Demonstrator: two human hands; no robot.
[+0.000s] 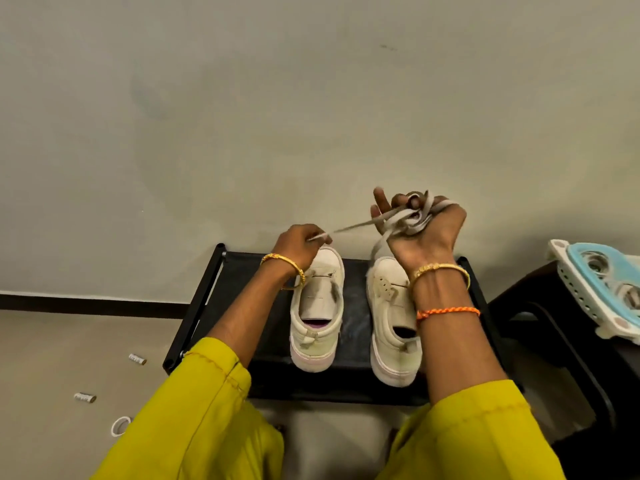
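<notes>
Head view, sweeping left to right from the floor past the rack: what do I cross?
White ring on the floor → left shoe → right shoe → blue-and-white basket.

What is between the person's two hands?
A pale shoelace stretches between them: the left hand pinches its end, the right hand holds the bundled rest. The head view shows it.

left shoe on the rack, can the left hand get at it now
Probably yes: the left hand is right at the left shoe toe, nothing between, but it pinches the shoelace end.
</notes>
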